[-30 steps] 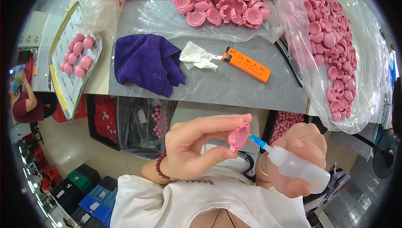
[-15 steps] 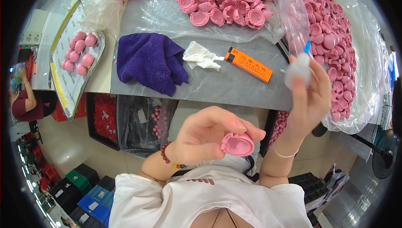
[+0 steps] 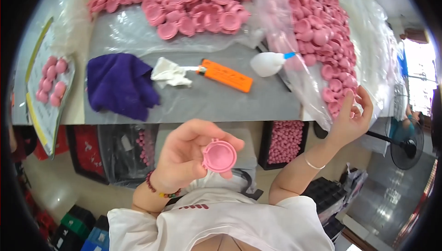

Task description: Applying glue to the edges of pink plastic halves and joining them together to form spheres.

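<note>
My left hand [image 3: 191, 152] holds a round pink plastic cup-shaped half shell [image 3: 220, 156], pinched at its side, with its hollow face turned up towards me. At the right, my right hand [image 3: 352, 117] is at the near edge of a heap of pink shell pieces [image 3: 322, 34], its thumb and fingers apart. Whether its fingertips touch a piece is hard to tell. A white squeeze bottle [image 3: 267, 64] with a blue tip lies on the grey table [image 3: 198, 108]. Left of it are an orange box-shaped tool or pack [image 3: 226, 75], a crumpled white tissue [image 3: 170, 72] and a purple cloth [image 3: 120, 85].
Another pink heap [image 3: 193, 2] lies on clear plastic sheeting [image 3: 138, 30] at the back. Several closed pink balls [image 3: 51, 78] rest on a tray [image 3: 39, 122] at far left. Below the table edge stand a black crate of pink parts [image 3: 284, 143] and a fan [image 3: 405, 145].
My right hand has put the squeeze bottle down on the table and moved right to the pink heap. The half shell in my left hand has turned more face-up. The view has shifted right.
</note>
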The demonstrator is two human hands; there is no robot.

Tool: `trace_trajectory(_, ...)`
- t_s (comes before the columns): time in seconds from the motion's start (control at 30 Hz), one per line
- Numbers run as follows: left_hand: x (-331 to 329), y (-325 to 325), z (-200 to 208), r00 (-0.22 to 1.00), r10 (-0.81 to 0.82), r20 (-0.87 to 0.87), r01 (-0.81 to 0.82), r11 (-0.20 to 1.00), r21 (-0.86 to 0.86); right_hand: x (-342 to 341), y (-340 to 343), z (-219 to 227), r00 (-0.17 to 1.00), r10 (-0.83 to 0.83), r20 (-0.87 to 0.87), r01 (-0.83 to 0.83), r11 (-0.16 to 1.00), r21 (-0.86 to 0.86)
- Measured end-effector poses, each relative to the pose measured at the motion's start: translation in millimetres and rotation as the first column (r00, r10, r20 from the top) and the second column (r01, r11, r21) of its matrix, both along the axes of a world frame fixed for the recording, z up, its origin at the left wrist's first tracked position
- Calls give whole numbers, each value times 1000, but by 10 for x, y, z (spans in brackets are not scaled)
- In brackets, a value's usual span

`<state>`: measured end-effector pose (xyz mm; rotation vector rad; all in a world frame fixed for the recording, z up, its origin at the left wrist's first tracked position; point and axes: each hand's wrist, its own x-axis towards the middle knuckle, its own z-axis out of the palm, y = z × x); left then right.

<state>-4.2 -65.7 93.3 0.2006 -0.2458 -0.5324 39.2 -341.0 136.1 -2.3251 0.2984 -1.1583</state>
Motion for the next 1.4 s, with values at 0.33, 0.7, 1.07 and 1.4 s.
trace_trajectory(0.33, -24, -11, 80, 977, 138, 164, -194, 895, 403, -52, -211, 114, 893, 189, -408, -350, 861, -368)
trace_trajectory(0.7, -51, -75, 192, 961, 263, 91, -267, 777, 570, -125, 249, 81, 841, 411, -351, -443, 896, -13)
trace_trajectory(1.07, 2, 87, 135, 974, 182, 134, -223, 869, 442, -105, 785, -48, 672, 573, -468, -579, 801, 150)
trace_trajectory(1.4, -35, 15, 131, 927, 227, 299, -373, 655, 657, -263, 950, 11, 586, 782, -210, -753, 622, 215)
